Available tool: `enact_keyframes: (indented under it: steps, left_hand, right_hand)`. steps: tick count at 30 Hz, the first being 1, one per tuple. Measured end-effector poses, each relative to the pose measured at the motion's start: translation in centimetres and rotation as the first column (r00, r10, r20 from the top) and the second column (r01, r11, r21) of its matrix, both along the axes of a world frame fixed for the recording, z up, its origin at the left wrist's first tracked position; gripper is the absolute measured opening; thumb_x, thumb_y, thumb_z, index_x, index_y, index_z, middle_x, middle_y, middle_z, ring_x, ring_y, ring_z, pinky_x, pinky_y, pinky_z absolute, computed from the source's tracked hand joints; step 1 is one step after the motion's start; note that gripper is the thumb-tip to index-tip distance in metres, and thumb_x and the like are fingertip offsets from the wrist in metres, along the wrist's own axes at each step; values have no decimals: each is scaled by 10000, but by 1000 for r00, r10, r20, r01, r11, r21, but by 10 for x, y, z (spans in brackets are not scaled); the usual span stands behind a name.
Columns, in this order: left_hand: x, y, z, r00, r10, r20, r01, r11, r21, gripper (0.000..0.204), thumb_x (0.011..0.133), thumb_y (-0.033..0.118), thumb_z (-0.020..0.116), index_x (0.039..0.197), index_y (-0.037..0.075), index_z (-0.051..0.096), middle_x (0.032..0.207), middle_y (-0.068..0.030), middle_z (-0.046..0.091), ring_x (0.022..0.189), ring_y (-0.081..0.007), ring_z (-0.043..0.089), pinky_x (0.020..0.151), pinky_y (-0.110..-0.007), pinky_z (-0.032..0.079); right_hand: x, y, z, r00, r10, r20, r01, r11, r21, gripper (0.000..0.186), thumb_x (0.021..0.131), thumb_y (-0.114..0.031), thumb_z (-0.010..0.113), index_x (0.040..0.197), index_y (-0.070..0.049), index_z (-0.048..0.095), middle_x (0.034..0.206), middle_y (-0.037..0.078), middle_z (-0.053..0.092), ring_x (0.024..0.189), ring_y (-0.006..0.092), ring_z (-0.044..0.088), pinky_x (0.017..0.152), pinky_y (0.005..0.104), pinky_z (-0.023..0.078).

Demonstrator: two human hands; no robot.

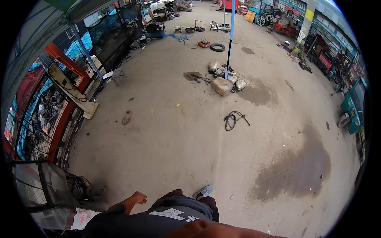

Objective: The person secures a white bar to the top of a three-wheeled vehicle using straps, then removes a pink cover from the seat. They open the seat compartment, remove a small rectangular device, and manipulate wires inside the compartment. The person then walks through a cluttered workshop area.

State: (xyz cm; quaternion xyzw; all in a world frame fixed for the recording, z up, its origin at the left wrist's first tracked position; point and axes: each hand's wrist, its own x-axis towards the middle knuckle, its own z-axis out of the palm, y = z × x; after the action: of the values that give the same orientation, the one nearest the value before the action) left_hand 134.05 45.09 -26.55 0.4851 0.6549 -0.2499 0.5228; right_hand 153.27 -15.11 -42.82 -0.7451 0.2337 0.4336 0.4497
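My left hand (pixel 139 197) hangs beside my body at the lower left, over bare concrete. Its fingers are loosely bent, slightly apart, and nothing shows in them. My right arm (pixel 222 230) runs along the lower edge, and its hand is out of sight. One grey shoe (pixel 204 192) of mine stands on the ground ahead of my dark shirt. A black hose or cable (pixel 234 120) lies loosely coiled on the concrete further ahead, apart from both hands.
A blue and black pole (pixel 230 43) stands among rocks (pixel 222 86). Beyond lies a black tyre (pixel 217 47). A dark stain (pixel 295 170) marks the ground at right, near a teal vehicle (pixel 353 107). A windowed vehicle (pixel 43 186) is close at left; a small stool (pixel 118 75) stands further off.
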Motion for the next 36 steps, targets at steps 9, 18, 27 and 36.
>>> enact_keyframes:
  steps: [9,18,27,36]
  left_hand:
    - [120,-65,-21,997,-71,41,75,990,-122,308,885,241,636,1095,17,652,972,-108,707,843,-258,696,761,-405,552]
    - [394,44,-54,988,9,152,-20,997,71,250,877,202,626,1038,13,653,916,-119,705,747,-227,700,685,-385,553]
    - [701,109,-31,877,-247,412,215,969,125,250,899,222,600,1008,3,654,873,-89,692,714,-169,670,598,-296,520]
    - [830,106,-23,947,-174,269,138,979,148,248,896,199,599,1041,3,643,893,-91,689,745,-185,677,626,-306,530]
  right_hand:
    - [338,50,155,927,-374,-25,370,903,218,54,869,-30,481,855,22,487,688,142,553,505,222,526,402,343,405]
    - [438,38,81,903,-425,-66,422,905,-59,128,831,-19,537,908,82,554,734,190,618,550,262,593,449,368,481]
    - [606,108,121,930,-348,-116,350,937,-4,115,844,-32,534,907,62,557,729,175,621,553,252,598,455,361,486]
    - [798,123,92,947,-273,-168,278,960,11,102,857,-44,531,906,41,559,725,160,625,555,241,604,461,354,491]
